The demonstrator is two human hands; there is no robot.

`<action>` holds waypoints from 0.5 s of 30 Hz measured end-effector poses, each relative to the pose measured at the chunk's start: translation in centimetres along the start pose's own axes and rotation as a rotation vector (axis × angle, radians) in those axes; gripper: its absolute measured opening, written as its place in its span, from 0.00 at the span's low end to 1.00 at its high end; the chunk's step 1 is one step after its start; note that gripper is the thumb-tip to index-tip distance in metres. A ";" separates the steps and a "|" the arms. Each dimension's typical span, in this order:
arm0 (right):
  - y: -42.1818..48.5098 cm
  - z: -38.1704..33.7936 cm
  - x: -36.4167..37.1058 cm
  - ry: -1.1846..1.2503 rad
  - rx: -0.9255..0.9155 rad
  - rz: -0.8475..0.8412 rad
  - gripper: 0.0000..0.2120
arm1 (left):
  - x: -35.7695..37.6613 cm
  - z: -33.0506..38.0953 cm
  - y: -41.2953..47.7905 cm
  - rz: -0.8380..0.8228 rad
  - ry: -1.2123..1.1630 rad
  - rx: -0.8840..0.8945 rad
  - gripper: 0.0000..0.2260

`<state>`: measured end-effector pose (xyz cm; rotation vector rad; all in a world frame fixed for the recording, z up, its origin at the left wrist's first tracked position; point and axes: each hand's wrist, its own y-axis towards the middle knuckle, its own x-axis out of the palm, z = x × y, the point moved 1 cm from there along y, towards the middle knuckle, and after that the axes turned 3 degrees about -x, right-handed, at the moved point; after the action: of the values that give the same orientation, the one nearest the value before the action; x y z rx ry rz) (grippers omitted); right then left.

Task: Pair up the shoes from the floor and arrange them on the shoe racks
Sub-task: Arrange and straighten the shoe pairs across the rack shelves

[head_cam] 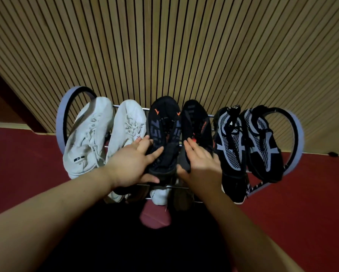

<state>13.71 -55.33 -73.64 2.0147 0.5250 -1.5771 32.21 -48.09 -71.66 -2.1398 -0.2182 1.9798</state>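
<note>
Head view looked down on a shoe rack [299, 134] standing on a red floor [17, 163] against a slatted wooden wall [164, 46]. On the rack's top tier, at its left end, lay a pair of white sneakers [88, 138]. At its right end lay a pair of black and grey mesh shoes [229, 142].

In the middle of the top tier sat the left black shoe [163, 124] and the right black shoe [197, 122], both with orange marks, side by side and touching, toes toward the wall.

The left hand [133, 165] held the heel end of the left black shoe, its fingers [145, 141] spread over the top and the thumb under the heel. The right hand [201, 161] held the right black shoe, its fingers [190, 146] close together along the tongue and the thumb tucked at the collar.

On the rack's lower tier a white toe [160, 195] showed among other dim shoes that I could not make out.

Judging from this, the pair looked nearly placed. The heels seemed to hang over the rack's front rail, so letting go early could let a shoe tip down onto the lower tier. The row was also tight, and a firm push might shove the neighbouring sneaker or mesh shoe askew.
</note>
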 end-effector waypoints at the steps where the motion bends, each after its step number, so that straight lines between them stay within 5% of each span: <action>1: 0.0 -0.1 0.0 0.002 -0.010 0.010 0.32 | 0.0 -0.3 0.3 -0.019 0.005 0.009 0.47; 4: 0.3 0.5 0.1 0.031 -0.031 -0.106 0.34 | -0.5 -0.5 1.0 -0.010 0.037 0.051 0.41; 15: -2.0 1.3 0.4 0.124 -0.028 0.085 0.32 | -3.1 -1.2 3.2 -0.141 0.178 0.160 0.47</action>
<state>11.63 -54.61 -74.59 2.0953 0.4980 -1.3944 33.05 -52.05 -69.39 -2.1200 -0.1696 1.6606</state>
